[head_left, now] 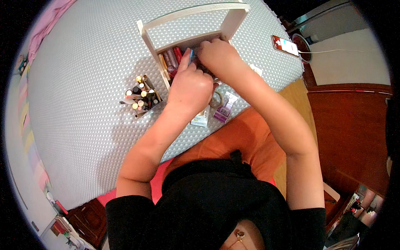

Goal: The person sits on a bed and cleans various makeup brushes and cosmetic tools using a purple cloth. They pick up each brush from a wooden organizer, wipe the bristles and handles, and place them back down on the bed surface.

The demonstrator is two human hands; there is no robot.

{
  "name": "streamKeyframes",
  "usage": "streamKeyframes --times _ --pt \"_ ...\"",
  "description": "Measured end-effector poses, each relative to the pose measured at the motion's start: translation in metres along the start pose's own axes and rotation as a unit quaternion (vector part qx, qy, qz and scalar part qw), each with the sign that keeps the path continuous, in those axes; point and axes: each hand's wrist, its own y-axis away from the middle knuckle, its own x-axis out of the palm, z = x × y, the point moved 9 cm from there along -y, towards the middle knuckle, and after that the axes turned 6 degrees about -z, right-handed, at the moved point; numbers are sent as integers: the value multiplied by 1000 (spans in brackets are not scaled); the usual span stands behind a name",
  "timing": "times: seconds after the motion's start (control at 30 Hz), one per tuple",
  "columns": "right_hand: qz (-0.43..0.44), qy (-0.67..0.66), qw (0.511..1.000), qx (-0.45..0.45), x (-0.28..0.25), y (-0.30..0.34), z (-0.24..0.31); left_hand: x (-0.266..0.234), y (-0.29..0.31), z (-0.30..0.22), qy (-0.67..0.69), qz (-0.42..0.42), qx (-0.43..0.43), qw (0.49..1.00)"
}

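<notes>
A white wooden box with a tall handle [196, 9] stands on the quilted bed cover, with several lipstick-like tubes [171, 58] in its left part. My left hand [191, 87] lies over the box's near side, its index finger stretched inward beside a small blue item [191, 56] and the other fingers curled. What those curled fingers hold, if anything, is hidden. Reaching into the box's right part, my right hand [218, 54] has bent fingers, and their tips are out of sight among the contents.
Left of the box stands a holder packed with cosmetic tubes and pencils [141, 96]. Nearer me lie a purple-and-clear package [225, 109], a roll of tape [216, 100] and a white card-like pack [201, 117]. A phone [285, 45] with a cable lies at the right edge of the bed.
</notes>
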Motion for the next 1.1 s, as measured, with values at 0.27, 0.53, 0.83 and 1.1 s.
streamKeyframes --times 0.27,0.53,0.83,1.1 --pt "-78 -118 990 6 -46 16 3 -7 2 3 24 -48 10 999" --pt "-209 -58 974 56 -67 -2 9 0 4 5 -2 -33 24 999" --pt "-324 -302 882 160 -117 121 -30 -7 3 -1 34 -61 19 997" --pt "-315 -559 706 300 -72 225 -37 -43 11 -20 130 -104 13 986"
